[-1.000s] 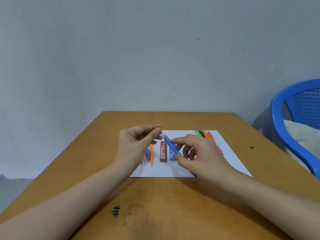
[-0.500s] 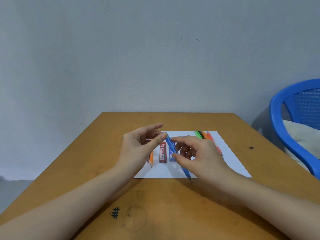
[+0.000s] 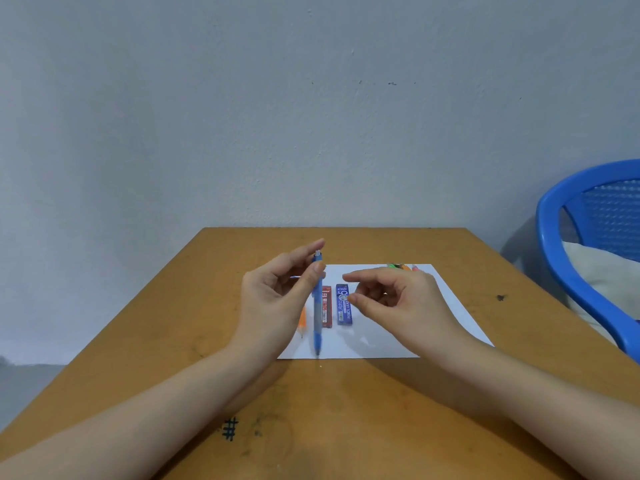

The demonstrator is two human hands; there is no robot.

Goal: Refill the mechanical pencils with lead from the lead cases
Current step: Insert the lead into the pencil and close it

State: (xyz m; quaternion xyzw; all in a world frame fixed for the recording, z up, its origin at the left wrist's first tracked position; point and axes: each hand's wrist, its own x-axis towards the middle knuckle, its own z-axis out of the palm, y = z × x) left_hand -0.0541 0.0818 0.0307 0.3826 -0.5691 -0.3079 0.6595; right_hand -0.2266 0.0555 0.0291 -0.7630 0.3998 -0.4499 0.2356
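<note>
My left hand [image 3: 273, 299] grips a blue mechanical pencil [image 3: 317, 317] near its top end, between thumb and fingers. The pencil stands almost upright, its tip over the front edge of the white paper sheet [image 3: 446, 306]. Just right of the pencil, my right hand [image 3: 398, 303] hovers with loosely curled fingers, and I see nothing held in it. A red lead case [image 3: 326, 308] and a blue lead case [image 3: 343, 313] lie side by side on the paper between my hands. An orange pencil [image 3: 302, 320] peeks out behind my left hand.
Several coloured pencils [image 3: 401, 266] lie at the paper's far right corner, mostly hidden by my right hand. The wooden table [image 3: 346, 410] ends at a grey wall. A blue plastic chair [image 3: 561, 258] with a pale cushion stands at the right.
The blue pencil passed from my right hand to my left and swung from slanted to nearly upright. My right hand let go and drew slightly right.
</note>
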